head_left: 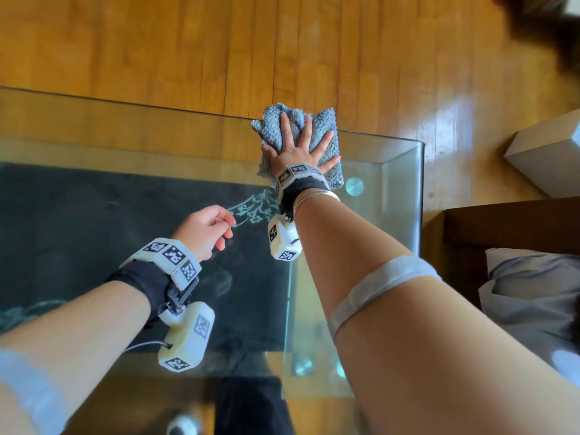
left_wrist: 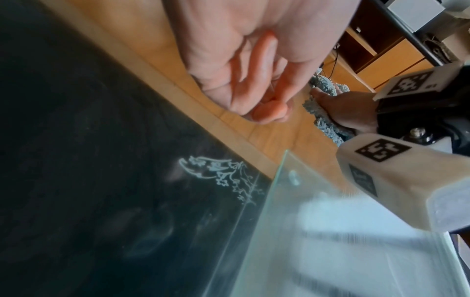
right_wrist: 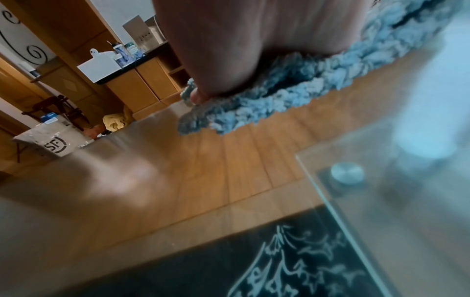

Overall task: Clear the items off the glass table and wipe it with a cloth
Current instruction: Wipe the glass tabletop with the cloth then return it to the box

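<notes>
A shaggy blue-grey cloth (head_left: pixel 326 127) lies on the glass table (head_left: pixel 131 133) near its far right corner. My right hand (head_left: pixel 298 142) presses flat on the cloth with its fingers spread. In the right wrist view the cloth (right_wrist: pixel 292 96) bunches under my palm (right_wrist: pixel 254 40). My left hand (head_left: pixel 208 229) hovers over the middle of the glass, fingers loosely curled, holding nothing. The left wrist view shows that hand (left_wrist: pixel 254 70) above the glass, with the cloth (left_wrist: pixel 325 120) and my right hand beyond it.
A dark shelf with a pale floral pattern (head_left: pixel 251 208) lies under the glass. Wooden floor (head_left: pixel 219 42) surrounds the table. A grey box (head_left: pixel 546 152) and a dark wooden piece with grey fabric (head_left: pixel 518 277) stand at the right. Cabinets and a cardboard box (right_wrist: pixel 50 140) stand far off.
</notes>
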`<act>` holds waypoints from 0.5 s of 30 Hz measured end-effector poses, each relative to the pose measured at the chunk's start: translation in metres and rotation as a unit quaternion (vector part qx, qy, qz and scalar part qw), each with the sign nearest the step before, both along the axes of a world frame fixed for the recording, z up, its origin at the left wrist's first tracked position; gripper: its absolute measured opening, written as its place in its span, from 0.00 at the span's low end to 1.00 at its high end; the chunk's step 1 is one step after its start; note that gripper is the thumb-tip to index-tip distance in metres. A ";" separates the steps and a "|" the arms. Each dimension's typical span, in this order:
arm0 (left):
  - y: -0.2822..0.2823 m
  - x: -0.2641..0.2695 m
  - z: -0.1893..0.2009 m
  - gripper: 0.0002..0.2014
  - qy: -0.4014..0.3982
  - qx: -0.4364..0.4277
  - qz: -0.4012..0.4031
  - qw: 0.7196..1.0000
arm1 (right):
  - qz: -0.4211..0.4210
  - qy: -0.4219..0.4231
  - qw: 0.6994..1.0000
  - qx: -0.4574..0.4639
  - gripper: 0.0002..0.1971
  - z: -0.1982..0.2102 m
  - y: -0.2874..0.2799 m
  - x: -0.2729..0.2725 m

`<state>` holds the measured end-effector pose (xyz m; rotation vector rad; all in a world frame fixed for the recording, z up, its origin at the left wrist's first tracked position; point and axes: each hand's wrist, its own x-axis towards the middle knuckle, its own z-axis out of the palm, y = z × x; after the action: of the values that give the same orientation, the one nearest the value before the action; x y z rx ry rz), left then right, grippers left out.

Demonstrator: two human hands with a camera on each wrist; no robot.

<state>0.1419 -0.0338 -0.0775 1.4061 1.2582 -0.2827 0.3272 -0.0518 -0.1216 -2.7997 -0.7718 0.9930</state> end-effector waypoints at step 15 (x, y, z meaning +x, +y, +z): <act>-0.032 -0.018 0.010 0.11 0.020 -0.011 -0.015 1.000 | 0.064 -0.022 0.998 0.010 0.29 0.001 -0.074 -0.075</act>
<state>0.1236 -0.0656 -0.0677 1.4082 1.2645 -0.3464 0.2527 -0.1259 -0.1203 -2.7936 -0.9707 0.9386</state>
